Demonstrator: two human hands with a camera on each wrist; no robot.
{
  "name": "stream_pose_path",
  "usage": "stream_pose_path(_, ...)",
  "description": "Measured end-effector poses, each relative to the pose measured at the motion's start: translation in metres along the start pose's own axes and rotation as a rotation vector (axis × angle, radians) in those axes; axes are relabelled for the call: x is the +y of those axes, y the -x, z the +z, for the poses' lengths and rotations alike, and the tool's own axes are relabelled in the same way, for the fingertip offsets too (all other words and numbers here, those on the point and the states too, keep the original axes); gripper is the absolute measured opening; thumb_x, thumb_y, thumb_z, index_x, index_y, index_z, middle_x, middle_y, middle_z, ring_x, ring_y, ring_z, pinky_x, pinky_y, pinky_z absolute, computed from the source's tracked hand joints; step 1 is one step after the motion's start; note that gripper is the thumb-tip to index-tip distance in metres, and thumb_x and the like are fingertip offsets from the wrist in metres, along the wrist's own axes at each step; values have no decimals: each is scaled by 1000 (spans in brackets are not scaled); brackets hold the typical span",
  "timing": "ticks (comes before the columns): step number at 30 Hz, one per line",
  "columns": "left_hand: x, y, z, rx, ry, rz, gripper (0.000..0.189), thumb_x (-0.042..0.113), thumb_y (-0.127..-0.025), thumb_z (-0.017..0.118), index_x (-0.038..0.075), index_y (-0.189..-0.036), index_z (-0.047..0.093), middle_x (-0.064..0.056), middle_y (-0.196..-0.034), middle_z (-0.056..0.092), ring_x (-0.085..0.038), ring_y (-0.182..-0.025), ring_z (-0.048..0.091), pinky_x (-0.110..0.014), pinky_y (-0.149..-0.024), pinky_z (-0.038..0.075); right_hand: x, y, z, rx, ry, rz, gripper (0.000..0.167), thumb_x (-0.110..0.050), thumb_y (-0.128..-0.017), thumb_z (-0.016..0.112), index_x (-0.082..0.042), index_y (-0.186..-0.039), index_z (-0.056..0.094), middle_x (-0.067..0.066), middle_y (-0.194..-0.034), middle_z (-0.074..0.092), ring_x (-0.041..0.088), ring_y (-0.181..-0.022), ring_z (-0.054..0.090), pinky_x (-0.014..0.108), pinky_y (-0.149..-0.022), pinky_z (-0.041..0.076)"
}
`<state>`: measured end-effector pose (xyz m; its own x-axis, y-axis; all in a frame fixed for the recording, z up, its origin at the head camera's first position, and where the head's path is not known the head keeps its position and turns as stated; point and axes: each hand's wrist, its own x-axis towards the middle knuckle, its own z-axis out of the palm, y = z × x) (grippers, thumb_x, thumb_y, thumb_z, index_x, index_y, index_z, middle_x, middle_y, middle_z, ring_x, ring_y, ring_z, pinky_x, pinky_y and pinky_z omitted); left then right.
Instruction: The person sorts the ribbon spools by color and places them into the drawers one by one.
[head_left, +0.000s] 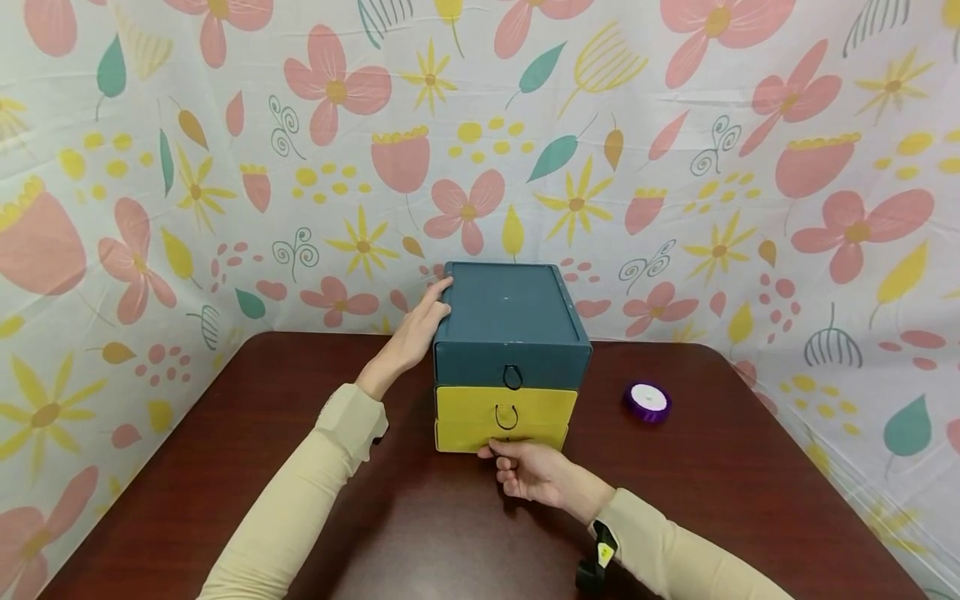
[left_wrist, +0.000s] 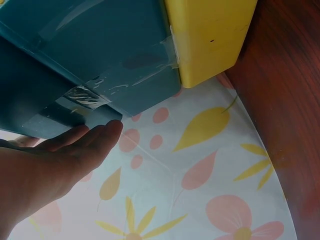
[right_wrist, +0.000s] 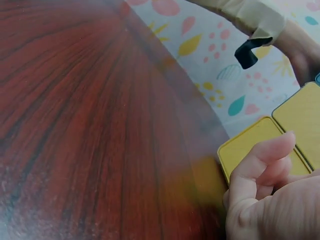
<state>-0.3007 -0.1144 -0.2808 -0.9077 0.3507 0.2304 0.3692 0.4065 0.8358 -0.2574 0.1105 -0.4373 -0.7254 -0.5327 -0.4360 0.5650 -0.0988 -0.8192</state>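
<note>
i have the small chest (head_left: pixel 502 304) near the far side of the bench (head_left: pixel 420 517), one blue drawer (head_left: pixel 465 365) on top and two yellow ones below. my right hand (head_left: pixel 536 475) is at the lower yellow drawer (head_left: pixel 456 437), thumb and forefinger pinched together on what i take to be its pull loop (head_left: pixel 507 439), since only a dark scrap of it shows past the fingertips. my left hand (head_left: pixel 411 333) holds nothing; its fingers lie fairly straight against the left side of the blue part, which i read as a brace. the upper yellow drawer (head_left: pixel 465 404) has its own loop hanging free, and nothing touches it. the yellow fronts sit about in line, so i judge the step in hand to be the start of opening the bottom drawer, with the pull itself not yet made. the next move would call for a straight, level draw toward me, with the left palm keeping the chest from sliding or tipping. whatever is inside is hidden from me. a purple ribbon roll (head_left: pixel 648 402) lies on the bench to the right, well apart from both hands
</note>
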Motion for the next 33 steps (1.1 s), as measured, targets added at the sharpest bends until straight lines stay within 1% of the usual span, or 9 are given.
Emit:
stream_pose_path(2, 2, 1, 0, 0, -3, 0, 56, 26, -102, 24, 14, -157, 14, -12, -163, 8, -31, -150, 14, -53, -119, 19, 1, 0, 0, 5, 9, -9, 22, -21, -103, 45, -8, -98, 62, -8, -62, 45, 2, -53, 41, 12, -52, 39)
stream_pose_path(5, -1, -1, 0, -5, 1, -2, 56, 27, -103, 25, 15, -157, 14, -10, -163, 8, -31, -150, 14, -52, -119, 19, 3, 1, 0, 9, 24, -26, 23, -20, -103, 44, -9, -95, 62, -8, -62, 45, 3, -54, 41, 13, -52, 38)
stream_pose_path(8, -15, -10, 2, -7, 9, 3, 55, 28, -104, 25, 18, -157, 14, -8, -164, 7, -30, -151, 12, -53, -119, 18, 4, 3, 0, 11, 30, -35, 22, -20, -103, 44, -10, -94, 62, -9, -61, 45, 3, -54, 40, 13, -52, 38)
stream_pose_path(12, -34, -20, 4, 3, 14, 12, 55, 33, -103, 24, 25, -156, 13, -3, -164, 7, -27, -151, 12, -53, -120, 17, 5, 6, 1, 6, 39, -33, 22, -21, -103, 45, -10, -95, 62, -9, -61, 45, 2, -53, 41, 13, -51, 38)
stream_pose_path(14, -38, -21, 5, 10, 11, 18, 55, 37, -103, 24, 27, -156, 14, -1, -164, 7, -25, -151, 12, -53, -120, 17, 6, 8, 1, 4, 47, -28, 22, -21, -103, 45, -9, -96, 62, -9, -61, 46, 2, -53, 41, 13, -51, 38)
stream_pose_path(22, -38, -20, 4, 30, 17, 36, 57, 40, -102, 25, 27, -156, 15, 0, -164, 9, -26, -150, 14, -53, -119, 19, 10, 16, 6, -9, 78, -26, 20, -20, -102, 47, -8, -98, 63, -10, -60, 46, 1, -53, 40, 13, -49, 35)
stream_pose_path(26, -38, -20, 4, 20, 14, 38, 56, 39, -102, 25, 28, -156, 14, 0, -164, 8, -25, -151, 13, -53, -119, 17, 14, 21, 7, -16, 83, -18, 21, -20, -101, 47, -8, -97, 63, -10, -60, 46, 1, -52, 40, 13, -48, 35)
stream_pose_path(28, -31, -16, 3, 6, 14, 29, 56, 35, -103, 24, 25, -156, 13, -2, -164, 7, -26, -151, 12, -53, -119, 17, 17, 23, 7, -20, 86, -14, 21, -21, -101, 47, -9, -97, 64, -10, -60, 46, 0, -52, 40, 12, -48, 36)
stream_pose_path(33, -30, -17, 1, -6, 7, 12, 55, 33, -104, 24, 24, -157, 11, -4, -164, 6, -28, -151, 11, -54, -119, 17, 21, 31, 8, -53, 96, 1, 21, -23, -101, 47, -10, -97, 63, -11, -60, 46, -1, -52, 40, 12, -47, 35)
